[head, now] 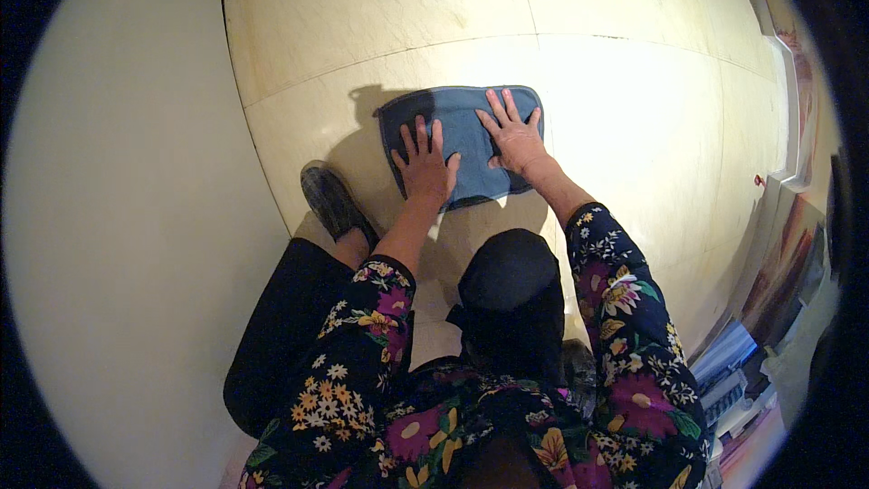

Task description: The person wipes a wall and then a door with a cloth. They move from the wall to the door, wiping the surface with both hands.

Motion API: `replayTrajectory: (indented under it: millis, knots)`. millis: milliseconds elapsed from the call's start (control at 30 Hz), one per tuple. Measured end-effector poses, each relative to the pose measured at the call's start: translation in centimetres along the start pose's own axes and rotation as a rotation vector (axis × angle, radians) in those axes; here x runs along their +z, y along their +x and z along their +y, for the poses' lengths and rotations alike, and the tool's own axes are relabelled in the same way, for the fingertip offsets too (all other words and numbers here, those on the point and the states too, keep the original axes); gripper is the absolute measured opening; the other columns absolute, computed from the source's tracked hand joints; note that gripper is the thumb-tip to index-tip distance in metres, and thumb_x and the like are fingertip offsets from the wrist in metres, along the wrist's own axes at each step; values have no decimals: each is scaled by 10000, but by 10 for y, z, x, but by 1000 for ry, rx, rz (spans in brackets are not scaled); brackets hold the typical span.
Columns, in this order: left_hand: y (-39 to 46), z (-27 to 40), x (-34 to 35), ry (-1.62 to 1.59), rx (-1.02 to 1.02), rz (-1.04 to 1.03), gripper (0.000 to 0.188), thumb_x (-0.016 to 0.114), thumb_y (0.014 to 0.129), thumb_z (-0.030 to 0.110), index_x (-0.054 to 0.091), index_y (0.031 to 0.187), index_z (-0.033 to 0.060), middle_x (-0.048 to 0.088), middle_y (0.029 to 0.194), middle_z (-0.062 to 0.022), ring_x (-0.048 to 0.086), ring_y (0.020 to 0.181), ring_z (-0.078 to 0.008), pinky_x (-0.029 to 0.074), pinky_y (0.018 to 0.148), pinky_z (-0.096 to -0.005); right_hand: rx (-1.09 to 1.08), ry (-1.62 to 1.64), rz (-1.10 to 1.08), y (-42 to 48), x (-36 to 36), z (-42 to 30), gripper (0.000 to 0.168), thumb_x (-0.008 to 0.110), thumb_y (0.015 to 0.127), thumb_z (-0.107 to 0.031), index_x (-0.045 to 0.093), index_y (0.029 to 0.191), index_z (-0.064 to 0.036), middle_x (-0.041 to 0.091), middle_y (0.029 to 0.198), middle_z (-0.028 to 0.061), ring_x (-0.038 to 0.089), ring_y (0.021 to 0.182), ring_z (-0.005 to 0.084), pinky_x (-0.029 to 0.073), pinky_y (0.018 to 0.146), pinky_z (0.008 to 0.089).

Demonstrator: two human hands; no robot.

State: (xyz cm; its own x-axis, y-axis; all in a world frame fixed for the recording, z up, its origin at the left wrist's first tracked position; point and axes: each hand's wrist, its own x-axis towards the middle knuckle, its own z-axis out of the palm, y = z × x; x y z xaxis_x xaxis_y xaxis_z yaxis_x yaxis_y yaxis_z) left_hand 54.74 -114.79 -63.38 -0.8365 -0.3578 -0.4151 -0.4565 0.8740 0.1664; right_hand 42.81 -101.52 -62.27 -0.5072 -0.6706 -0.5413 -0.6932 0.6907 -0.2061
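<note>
A blue cloth (468, 142) with a dark edging lies spread flat on the pale tiled floor in front of me. My left hand (426, 166) rests palm down on its left part, fingers spread. On the right part my right hand (514, 139) is pressed flat with its fingers apart, two fingertips near the far edge. Neither hand grips anything. Around the hands the cloth shows a few dark patches of shadow.
A plain wall (136, 183) runs along the left. My shod foot (333, 200) is left of the cloth, my bent knee (509, 272) just below it. Folded fabrics (730, 360) and other items stand at the lower right. A small red object (759, 180) lies near the right edge.
</note>
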Motion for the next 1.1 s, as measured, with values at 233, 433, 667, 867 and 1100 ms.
replayTrajectory:
  millis: [233,433,667,867,1100]
  knots:
    - [10,-14,-8,-2,47,103,784,588,766,468,231,1391,156,185,1442,-138,151,1313,-416,179,968,-661,26,34,5,7,-9,-8,993,775,555,-448,274,1384,-230,18,1493,64,38,1366,306,225,906,724]
    - [33,-35,4,6,116,295,786,569,758,518,256,1386,164,178,1454,-121,128,1326,-399,165,961,-674,45,-24,183,39,-5,-10,886,640,656,-588,278,1382,-231,59,1488,88,77,1359,334,175,917,732]
    - [100,-78,-6,40,123,351,729,487,808,537,254,1388,162,138,1471,-105,105,1341,-367,133,991,-641,86,-22,417,91,0,-32,705,574,765,-501,335,1358,-205,135,1472,121,130,1347,344,156,964,681]
    - [27,-76,28,18,98,358,720,525,778,502,312,1355,127,190,1445,-157,141,1324,-400,160,963,-660,46,102,489,37,55,-69,604,573,780,-390,418,1300,-125,188,1458,108,147,1345,316,125,1026,604]
    - [37,-68,6,41,134,363,705,506,781,529,333,1347,145,189,1439,-151,120,1331,-390,145,968,-664,30,91,517,46,29,-55,561,555,786,-396,447,1275,-141,218,1449,82,165,1341,298,153,1020,601]
